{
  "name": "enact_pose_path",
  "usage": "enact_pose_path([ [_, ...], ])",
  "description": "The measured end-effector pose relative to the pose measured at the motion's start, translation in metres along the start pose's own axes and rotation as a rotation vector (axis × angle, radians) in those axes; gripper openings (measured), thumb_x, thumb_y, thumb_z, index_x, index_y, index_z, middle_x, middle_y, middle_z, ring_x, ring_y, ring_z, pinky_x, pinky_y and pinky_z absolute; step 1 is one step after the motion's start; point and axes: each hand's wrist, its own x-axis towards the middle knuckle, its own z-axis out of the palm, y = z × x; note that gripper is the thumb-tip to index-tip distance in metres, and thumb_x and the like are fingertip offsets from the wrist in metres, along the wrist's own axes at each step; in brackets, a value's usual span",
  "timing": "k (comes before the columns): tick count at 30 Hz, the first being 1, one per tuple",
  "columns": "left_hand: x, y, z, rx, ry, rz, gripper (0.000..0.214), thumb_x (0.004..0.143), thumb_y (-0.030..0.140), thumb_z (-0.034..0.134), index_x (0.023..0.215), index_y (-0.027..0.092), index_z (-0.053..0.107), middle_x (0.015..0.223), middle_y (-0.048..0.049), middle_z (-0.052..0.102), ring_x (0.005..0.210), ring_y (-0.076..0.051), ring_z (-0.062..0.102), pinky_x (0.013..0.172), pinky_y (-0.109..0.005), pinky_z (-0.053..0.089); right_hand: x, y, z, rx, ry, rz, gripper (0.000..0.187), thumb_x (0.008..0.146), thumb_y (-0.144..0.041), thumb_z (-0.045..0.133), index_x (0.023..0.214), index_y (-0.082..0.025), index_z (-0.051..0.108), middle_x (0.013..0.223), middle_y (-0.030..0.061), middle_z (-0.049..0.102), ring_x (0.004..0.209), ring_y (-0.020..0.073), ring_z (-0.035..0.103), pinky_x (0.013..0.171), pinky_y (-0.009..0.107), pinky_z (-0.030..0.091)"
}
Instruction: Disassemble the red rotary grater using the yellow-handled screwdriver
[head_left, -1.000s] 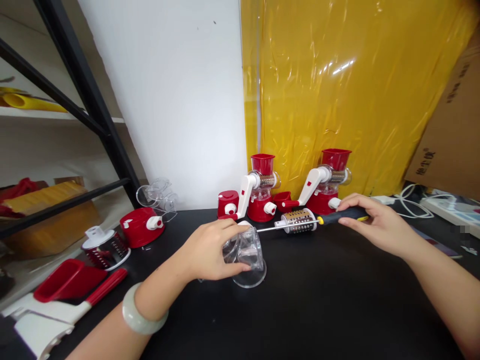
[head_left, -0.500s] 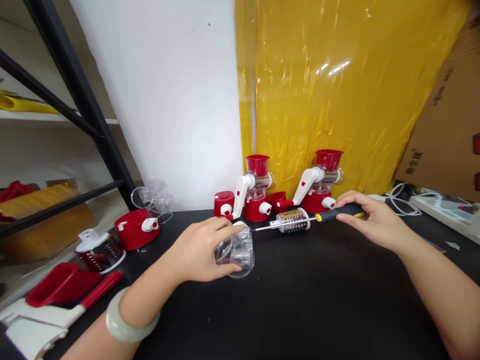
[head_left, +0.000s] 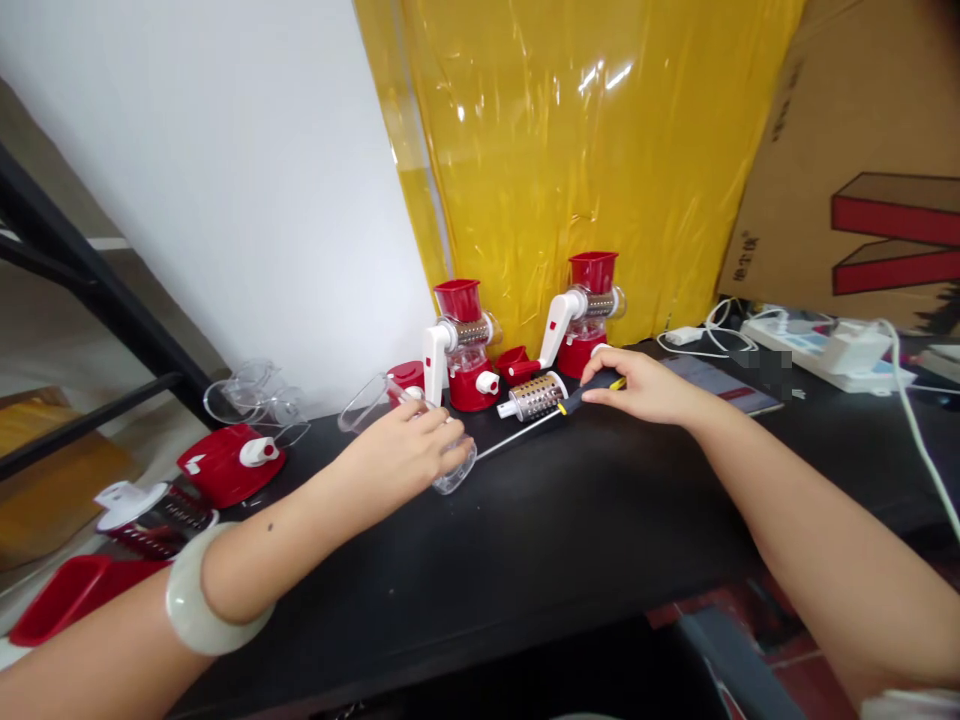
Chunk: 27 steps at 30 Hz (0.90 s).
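Observation:
My left hand [head_left: 401, 452] is closed around a clear plastic grater housing [head_left: 369, 401], which is tipped on its side on the black table [head_left: 570, 530]. My right hand [head_left: 637, 383] grips the black and yellow handle of a screwdriver [head_left: 596, 388]. The screwdriver's metal shaft runs through a steel grater drum [head_left: 534, 396] and points toward the clear housing. A pale bangle [head_left: 196, 605] is on my left wrist.
Two assembled red and white rotary graters [head_left: 459, 345] [head_left: 586, 310] stand at the back by a yellow plastic sheet [head_left: 570, 150]. Left lie a red base [head_left: 225, 462], clear parts [head_left: 255, 395], another drum [head_left: 150, 510] and a red hopper [head_left: 64, 598]. A power strip [head_left: 825, 348], cables and cardboard box [head_left: 862, 150] are right.
The view has swung right and down. My left hand has tipped the clear housing from upright onto its side. The screwdriver with the drum now slopes down toward the housing.

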Motion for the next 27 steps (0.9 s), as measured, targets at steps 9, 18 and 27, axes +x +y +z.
enact_pose_path([
  [9,0.006,0.001,-0.004,0.111,0.023,0.078,0.042,0.093,0.003,0.047,0.126,0.02,0.066,0.122,-0.0095,0.071,0.109,-0.026,0.063,0.096,-0.04,0.044,0.001,-0.001,0.002,0.044,-0.002,0.005,0.024,0.081,-0.045,0.071,0.086,-0.022,0.067,0.093,0.0055,0.072,0.085,0.0223,0.065,0.084,0.039,0.052],
  [18,-0.01,-0.018,-0.012,0.014,0.123,-0.218,0.048,0.088,0.016,0.058,0.135,0.026,0.061,0.12,-0.0108,0.068,0.107,-0.032,0.06,0.087,-0.043,0.047,0.001,0.004,-0.006,0.071,0.054,0.017,0.024,0.081,-0.045,0.07,0.087,-0.022,0.066,0.093,0.0055,0.071,0.087,0.0234,0.066,0.085,0.04,0.05],
  [27,-0.043,-0.007,0.016,-0.384,0.336,-0.522,0.06,0.083,0.05,0.073,0.135,0.023,0.059,0.118,-0.0102,0.063,0.107,-0.029,0.058,0.093,-0.042,0.049,-0.003,0.013,-0.015,0.054,0.311,0.1,0.024,0.082,-0.047,0.071,0.092,-0.025,0.067,0.095,0.004,0.073,0.09,0.0265,0.068,0.086,0.042,0.05],
])
